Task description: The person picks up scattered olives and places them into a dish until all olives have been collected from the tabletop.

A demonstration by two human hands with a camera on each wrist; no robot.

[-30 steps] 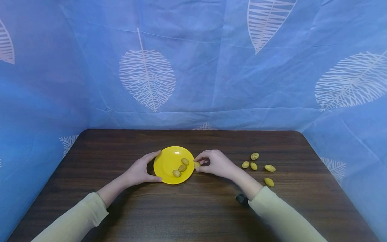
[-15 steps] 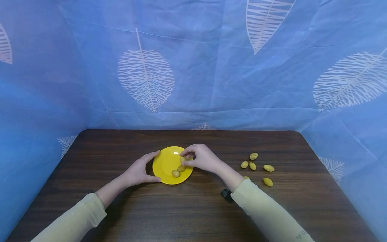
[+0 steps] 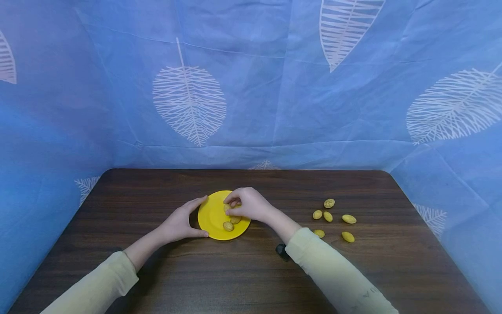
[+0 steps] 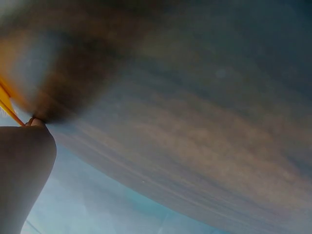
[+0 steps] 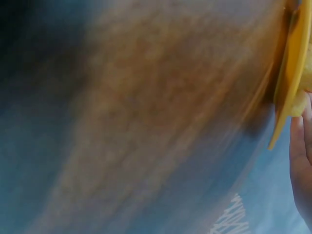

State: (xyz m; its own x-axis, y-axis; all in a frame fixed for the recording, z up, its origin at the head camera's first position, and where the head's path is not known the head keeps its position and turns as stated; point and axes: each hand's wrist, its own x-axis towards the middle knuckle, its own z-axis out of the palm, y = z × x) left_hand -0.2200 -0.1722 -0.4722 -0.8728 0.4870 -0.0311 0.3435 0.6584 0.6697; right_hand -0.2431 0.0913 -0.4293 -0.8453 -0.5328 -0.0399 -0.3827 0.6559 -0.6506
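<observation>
A yellow plate (image 3: pixel 213 218) lies on the dark wooden table. My left hand (image 3: pixel 178 224) holds its left rim, thumb at the near side and fingers at the far side. Over the plate, my right hand (image 3: pixel 251 205) pinches a small oval, yellow-green, olive-like fruit (image 3: pixel 226 208), partly covered by the fingers. Two similar fruits lie on the plate: one fruit (image 3: pixel 228 226) nearer the front and another fruit (image 3: pixel 235 220) just below the right hand, which may hide more. The right wrist view catches the fingertips with a fruit (image 5: pixel 299 103) against the plate's surface.
To the right, several more olive-like fruits (image 3: pixel 327 216) lie loose on the table (image 3: pixel 219 279). A small black object (image 3: pixel 282 252) sits at the right sleeve's cuff. Blue cloth (image 3: pixel 255 87) with white leaf prints hangs behind the table and at both sides.
My right hand has moved left from the plate's right edge to above its middle, carrying the pinched fruit. My left hand stays at the rim. A fruit formerly behind the right arm shows again.
</observation>
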